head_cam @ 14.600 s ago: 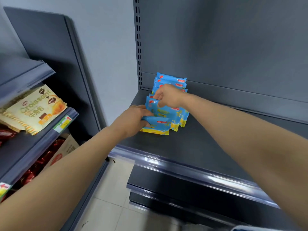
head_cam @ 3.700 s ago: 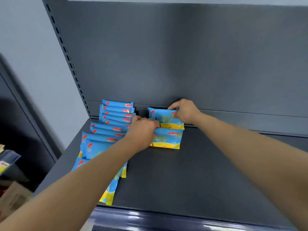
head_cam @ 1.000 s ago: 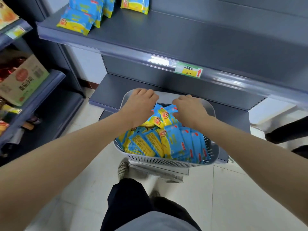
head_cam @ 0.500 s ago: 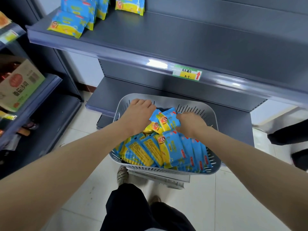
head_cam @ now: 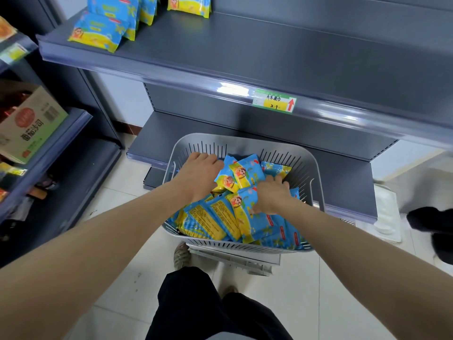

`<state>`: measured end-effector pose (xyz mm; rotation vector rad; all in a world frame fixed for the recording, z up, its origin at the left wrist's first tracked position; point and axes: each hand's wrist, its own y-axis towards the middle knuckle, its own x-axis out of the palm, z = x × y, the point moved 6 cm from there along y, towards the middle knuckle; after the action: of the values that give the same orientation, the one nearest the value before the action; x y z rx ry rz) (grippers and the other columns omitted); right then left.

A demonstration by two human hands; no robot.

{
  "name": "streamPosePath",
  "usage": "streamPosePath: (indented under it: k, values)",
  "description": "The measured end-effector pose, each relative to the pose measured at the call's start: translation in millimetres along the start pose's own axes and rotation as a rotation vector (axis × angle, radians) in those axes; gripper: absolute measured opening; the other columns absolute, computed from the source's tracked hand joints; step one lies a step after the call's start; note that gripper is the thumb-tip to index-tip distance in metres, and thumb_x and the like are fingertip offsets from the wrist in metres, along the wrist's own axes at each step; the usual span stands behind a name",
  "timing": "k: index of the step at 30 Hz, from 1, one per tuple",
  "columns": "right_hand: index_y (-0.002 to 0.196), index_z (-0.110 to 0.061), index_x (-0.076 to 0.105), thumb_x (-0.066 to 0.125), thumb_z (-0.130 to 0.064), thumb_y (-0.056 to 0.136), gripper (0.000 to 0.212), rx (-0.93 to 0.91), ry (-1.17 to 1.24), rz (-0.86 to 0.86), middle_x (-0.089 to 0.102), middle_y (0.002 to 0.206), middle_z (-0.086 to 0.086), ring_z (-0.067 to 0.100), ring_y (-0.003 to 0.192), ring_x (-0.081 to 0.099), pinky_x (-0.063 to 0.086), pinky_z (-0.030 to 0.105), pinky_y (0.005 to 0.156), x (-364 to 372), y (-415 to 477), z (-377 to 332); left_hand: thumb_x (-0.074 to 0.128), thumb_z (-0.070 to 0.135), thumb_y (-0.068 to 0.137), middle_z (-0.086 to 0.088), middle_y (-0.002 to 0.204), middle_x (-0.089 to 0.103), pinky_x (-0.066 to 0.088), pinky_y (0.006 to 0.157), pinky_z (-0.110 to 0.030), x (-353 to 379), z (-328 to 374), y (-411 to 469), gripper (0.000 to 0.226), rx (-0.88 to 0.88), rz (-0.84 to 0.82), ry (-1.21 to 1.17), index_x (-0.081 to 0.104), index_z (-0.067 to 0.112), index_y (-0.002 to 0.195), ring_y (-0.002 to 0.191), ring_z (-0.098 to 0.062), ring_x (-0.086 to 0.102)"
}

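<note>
A grey slotted basket (head_cam: pixel 245 141) stands on the floor below the shelf, heaped with blue-and-yellow packets (head_cam: pixel 215 217). My left hand (head_cam: pixel 199 174) reaches in from the left, its fingers curled down at the edge of a few raised packets (head_cam: pixel 247 171). On the right side of the pile lies my right hand (head_cam: pixel 270 193), fingers spread over the packets. On the grey shelf (head_cam: pixel 269 52) above, a row of the same packets (head_cam: pixel 103 28) lies at the left, with another packet (head_cam: pixel 188 3) beside it.
A green-and-yellow price tag (head_cam: pixel 274 103) sits on the shelf's front rail. At the left, another rack holds a cardboard box (head_cam: pixel 29 123). My dark-trousered legs (head_cam: pixel 196 303) stand on the tiled floor before the basket. A dark shape (head_cam: pixel 431 219) shows at the right edge.
Earlier both hands were setting packets on the shelf. Over the last second they have gone deeper into the basket, and my right hand has moved from the raised packets onto the pile.
</note>
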<state>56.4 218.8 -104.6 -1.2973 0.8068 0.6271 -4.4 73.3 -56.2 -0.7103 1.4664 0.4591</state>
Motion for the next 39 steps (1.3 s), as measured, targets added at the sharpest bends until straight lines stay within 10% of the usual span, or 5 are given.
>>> streamPosePath:
  k: [4, 9, 14, 21, 39]
  values:
    - [0.131, -0.005, 0.037, 0.067, -0.029, 0.08, 0.063, -0.011, 0.062, 0.021, 0.041, 0.129, 0.015, 0.034, 0.123, 0.034, 0.034, 0.042, 0.101, -2, 2, -8, 0.053, 0.032, 0.091, -0.004, 0.128, 0.048, 0.027, 0.105, -0.036, 6, 0, 1, 0.045, -0.006, -0.022, -0.013, 0.042, 0.016, 0.132, 0.119, -0.023, 0.044]
    - [0.142, -0.001, 0.017, 0.047, -0.002, 0.088, 0.062, -0.052, 0.424, 0.007, 0.044, 0.069, 0.005, 0.017, 0.059, 0.045, 0.03, 0.029, 0.046, -21, -7, -5, 0.052, 0.031, 0.091, -0.004, 0.126, 0.049, 0.028, 0.103, -0.037, 6, 0, 12, 0.045, -0.002, -0.036, -0.017, 0.042, 0.015, 0.132, 0.117, -0.025, 0.045]
    - [0.122, -0.001, 0.033, 0.047, -0.003, 0.087, 0.038, -0.066, 0.35, 0.278, 0.058, 0.098, 0.02, 0.035, 0.084, 0.057, 0.036, 0.034, 0.063, -74, -12, 22, 0.052, 0.033, 0.091, -0.006, 0.122, 0.052, 0.031, 0.1, -0.037, 3, 3, 31, 0.042, 0.0, -0.044, -0.065, 0.046, 0.013, 0.128, 0.114, -0.027, 0.048]
    - [0.123, -0.008, 0.034, 0.047, 0.0, 0.087, 0.039, -0.024, 0.25, 0.408, 0.049, 0.083, 0.01, 0.031, 0.071, 0.05, 0.036, 0.036, 0.055, -110, -20, 50, 0.057, 0.028, 0.089, -0.009, 0.121, 0.052, 0.032, 0.097, -0.038, 8, 13, 67, 0.04, 0.009, -0.041, -0.096, 0.048, 0.01, 0.124, 0.112, -0.03, 0.049]
    - [0.125, -0.012, 0.036, 0.054, -0.006, 0.086, 0.044, 0.015, 0.233, 0.462, 0.058, 0.109, 0.015, 0.027, 0.078, 0.047, 0.038, 0.034, 0.06, -121, -40, 82, 0.071, 0.017, 0.079, -0.017, 0.124, 0.049, 0.038, 0.094, -0.042, 35, 46, 108, 0.069, -0.161, -0.183, -0.446, 0.03, 0.003, 0.133, 0.111, -0.035, 0.05]
